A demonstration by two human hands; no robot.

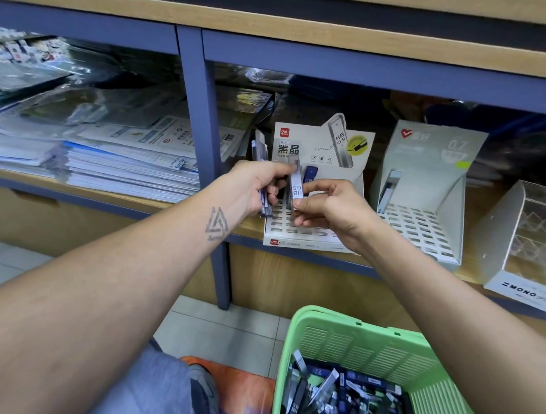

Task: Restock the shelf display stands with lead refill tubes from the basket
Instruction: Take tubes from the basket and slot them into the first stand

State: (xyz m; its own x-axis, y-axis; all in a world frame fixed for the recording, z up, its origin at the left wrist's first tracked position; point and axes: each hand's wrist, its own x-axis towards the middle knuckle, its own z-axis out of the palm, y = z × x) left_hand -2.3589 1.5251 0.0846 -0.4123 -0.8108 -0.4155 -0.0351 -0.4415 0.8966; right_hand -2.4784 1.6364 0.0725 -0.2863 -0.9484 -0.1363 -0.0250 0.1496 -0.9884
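Note:
My left hand [257, 187] grips a small bundle of lead refill tubes [261, 150] that stick up above it and below it. My right hand [325, 206] pinches one grey tube marked HB 05 [296, 186], held upright and upside down between both hands, with my left fingertips touching its top. Both hands hover over the slotted base of the white HB 0.5 display stand [299, 230] on the shelf. One blue tube [310, 176] stands in that stand. The green basket [347, 335] at the bottom right holds several loose tubes [344, 401].
A second white 0.7 display stand [422, 194] with a tube at its left stands to the right, then a MONO box [526, 249]. Stacks of paper packs [117, 162] fill the left shelf bay behind a blue post [203, 125]. My knee is below.

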